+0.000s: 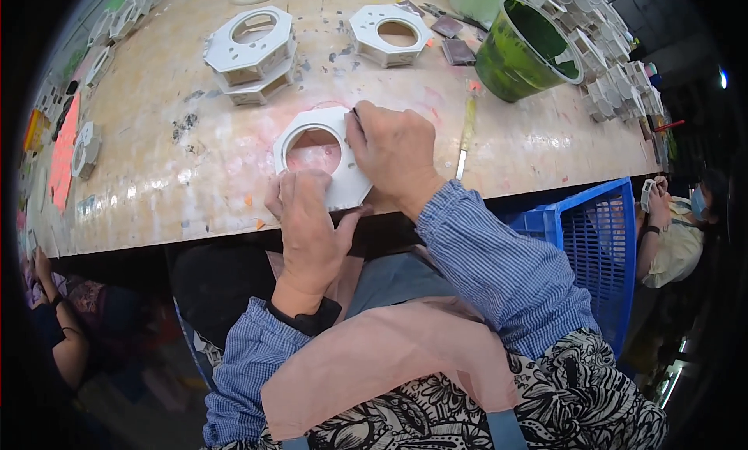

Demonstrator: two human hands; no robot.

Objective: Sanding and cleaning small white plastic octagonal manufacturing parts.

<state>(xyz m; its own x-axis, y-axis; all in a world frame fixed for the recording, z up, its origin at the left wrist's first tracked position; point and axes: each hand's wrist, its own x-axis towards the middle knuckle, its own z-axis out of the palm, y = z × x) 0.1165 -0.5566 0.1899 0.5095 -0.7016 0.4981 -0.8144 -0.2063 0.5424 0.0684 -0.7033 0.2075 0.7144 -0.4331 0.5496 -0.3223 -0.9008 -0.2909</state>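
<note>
A white octagonal piece (354, 188) with a large round hole lies near the table's front edge. My left hand (305, 220) grips its near left side, fingers on the rim and thumb along the front. At its far right edge, my right hand (399, 142) is closed, with a small dark tip showing by the fingers. What that hand holds is mostly hidden. Farther back, two similar white octagonal pieces (269, 54) sit one on top of the other, and another white octagonal piece (366, 37) stands to their right.
A green-stained bucket (499, 64) stands at the right back, beside many stacked white pieces (612, 84). A narrow yellow-handled blade (467, 134) and brown square pads (458, 52) lie nearby. A blue crate (608, 255) is below the table's right edge. Other people sit at both sides.
</note>
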